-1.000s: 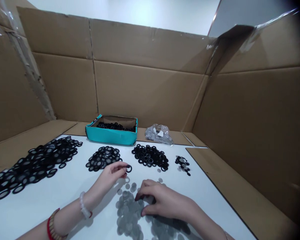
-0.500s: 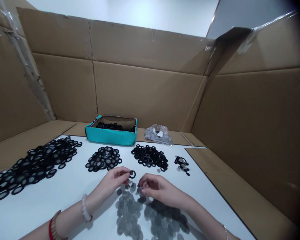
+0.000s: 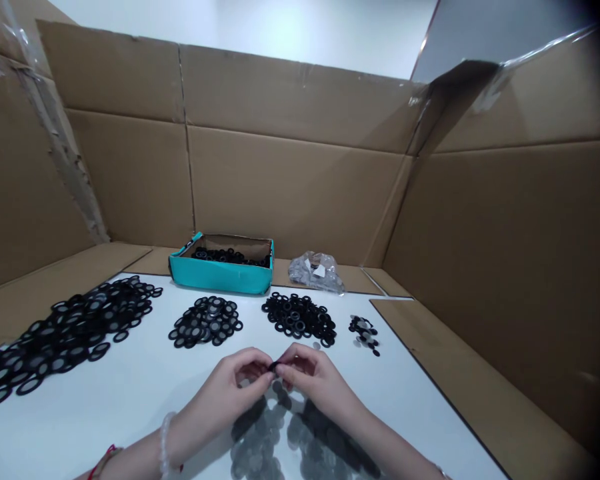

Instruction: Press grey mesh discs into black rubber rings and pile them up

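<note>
Left hand [image 3: 225,393] and right hand [image 3: 320,383] pinch black ring [image 3: 275,365] together, fingertips narrow and firm, directly above grey discs [image 3: 255,453].

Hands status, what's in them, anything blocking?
Left hand and right hand together, fingertips pinching black ring. Grey discs loose below the hands. Ring piles ahead, apart from the hands; nothing blocking.

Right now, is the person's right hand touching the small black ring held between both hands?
Touching. The head view shows the right hand with its fingertips on the black ring, which the left hand also pinches.
</note>
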`<state>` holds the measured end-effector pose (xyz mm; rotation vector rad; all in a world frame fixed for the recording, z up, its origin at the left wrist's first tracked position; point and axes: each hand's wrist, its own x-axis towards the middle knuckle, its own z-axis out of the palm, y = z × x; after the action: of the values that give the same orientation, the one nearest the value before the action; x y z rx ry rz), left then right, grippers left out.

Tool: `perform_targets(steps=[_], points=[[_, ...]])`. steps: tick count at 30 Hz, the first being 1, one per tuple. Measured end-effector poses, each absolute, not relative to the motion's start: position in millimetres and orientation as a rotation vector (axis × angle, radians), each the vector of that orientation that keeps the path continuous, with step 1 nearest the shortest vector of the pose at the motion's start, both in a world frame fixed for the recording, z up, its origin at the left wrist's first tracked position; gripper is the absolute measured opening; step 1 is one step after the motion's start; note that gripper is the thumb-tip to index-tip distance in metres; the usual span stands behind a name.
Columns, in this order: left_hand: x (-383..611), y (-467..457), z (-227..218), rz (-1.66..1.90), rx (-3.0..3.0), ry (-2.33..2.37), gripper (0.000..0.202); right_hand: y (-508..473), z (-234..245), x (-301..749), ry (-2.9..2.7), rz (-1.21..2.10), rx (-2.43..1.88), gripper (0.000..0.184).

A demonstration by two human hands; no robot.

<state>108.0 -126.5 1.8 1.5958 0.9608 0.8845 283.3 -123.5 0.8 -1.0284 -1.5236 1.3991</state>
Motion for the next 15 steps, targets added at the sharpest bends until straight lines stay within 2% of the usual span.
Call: perform_targets(steps=[6,15], points=[[107.7,-125.9,2.5,0.92,1.635,0.996,0.012,-123.8,-2.3,280.1,-1.465,1.454,-1.036,0.037],[112.4,-125.2,7.4,1.057,1.652,0.989,0.015,-127.6,-3.8,278.2,-1.526,1.266,-0.933,0.029]])
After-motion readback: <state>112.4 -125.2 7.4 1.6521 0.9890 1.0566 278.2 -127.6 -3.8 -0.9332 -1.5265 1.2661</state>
